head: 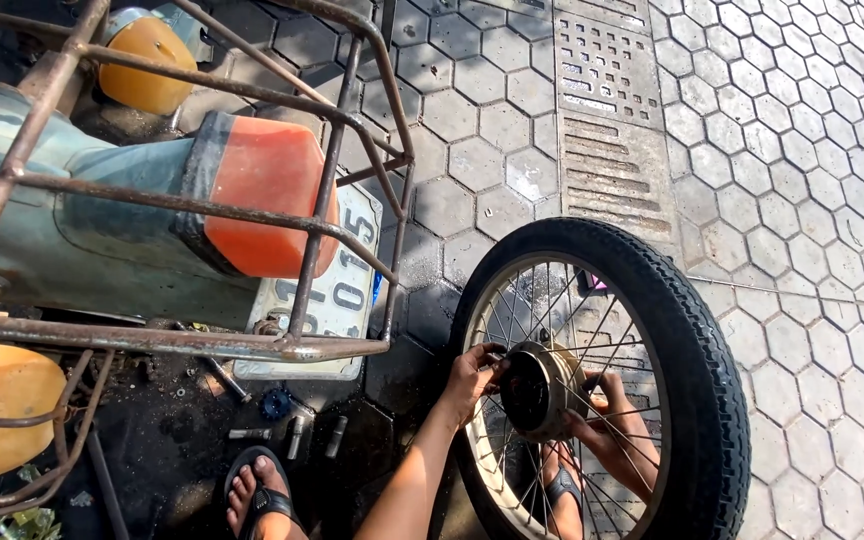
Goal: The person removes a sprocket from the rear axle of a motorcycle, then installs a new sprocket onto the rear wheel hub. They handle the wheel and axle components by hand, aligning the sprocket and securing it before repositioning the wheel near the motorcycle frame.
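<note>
A spoked motorbike wheel with a black tyre [694,340] stands upright on the paving in front of me. My left hand [470,378] grips the left side of its dark metal hub [534,388]. From behind the spokes, my right hand [604,422] holds the hub's right side, with fingers partly hidden by the wires. Both forearms reach up from the bottom edge. My feet in dark sandals [262,496] rest on the ground, one seen through the spokes.
The rear of a motorbike fills the left: a rusty metal rack [202,205], an orange tail light [267,190], orange indicators [0,405] and a white plate [337,300]. Small bolts and metal parts [292,430] lie on oily paving. A drain grate [607,70] is beyond.
</note>
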